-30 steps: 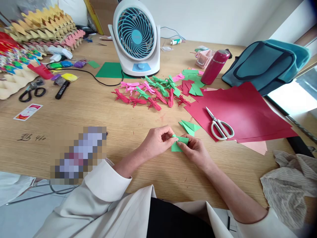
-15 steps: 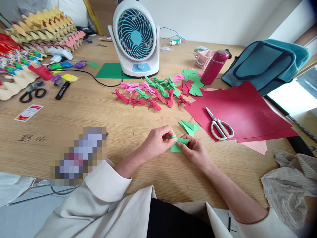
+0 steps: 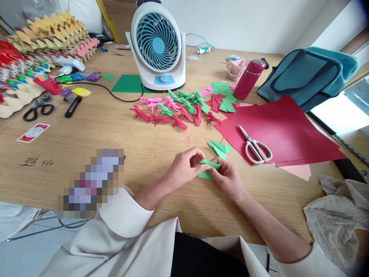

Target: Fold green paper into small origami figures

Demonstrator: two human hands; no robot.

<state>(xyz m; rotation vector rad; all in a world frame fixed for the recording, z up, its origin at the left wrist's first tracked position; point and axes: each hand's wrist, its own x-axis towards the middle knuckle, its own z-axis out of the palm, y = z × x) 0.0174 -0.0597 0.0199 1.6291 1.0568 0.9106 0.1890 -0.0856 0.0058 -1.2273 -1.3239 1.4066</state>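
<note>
Between my two hands is a small piece of green paper [image 3: 205, 174], its upper part bent over in a fold. My left hand [image 3: 188, 164] pinches the paper's left side between thumb and fingers. From the right, my right hand [image 3: 227, 175] grips the other side, its thumb pressed on the fold. The two thumbs nearly meet. Just beyond the hands lies a folded green paper piece [image 3: 220, 148] with pointed ends. Farther back, several folded paper figures [image 3: 178, 107] in red, pink and green lie in a cluster.
White-handled scissors [image 3: 256, 146] rest on large red paper sheets [image 3: 291, 130] at the right. Behind stand a fan [image 3: 158, 46], a red flask [image 3: 249, 79] and a teal bag [image 3: 305, 77]. Black scissors [image 3: 38, 109] and a marker [image 3: 73, 107] are at left; a cloth [image 3: 331, 215] lies near right.
The upper part of the green paper has been bent over further, so a narrow folded band now shows between my thumbs. Both hands keep their grip in almost the same place.
</note>
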